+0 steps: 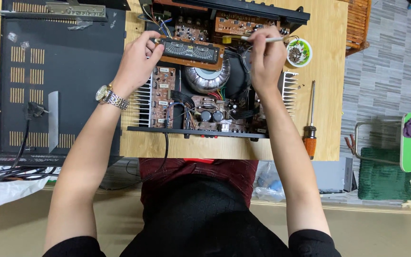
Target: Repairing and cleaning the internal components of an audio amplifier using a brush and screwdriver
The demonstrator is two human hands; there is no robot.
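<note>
A brown meter board (191,51) is pinched at its end by the left hand (136,62) over the opened amplifier (205,100). A thin white tool (262,40) is gripped by the right hand (266,59), just beside a small round green dish (299,52). An orange-handled screwdriver (310,123) is laid on the wooden table (329,71).

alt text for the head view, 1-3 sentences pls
Seen from above, a person's left hand holds a long meter board over an opened amplifier on a wooden table, while the right hand holds a thin white tool. An orange-handled screwdriver and a small dish of parts lie right; the black metal cover lies left.
</note>
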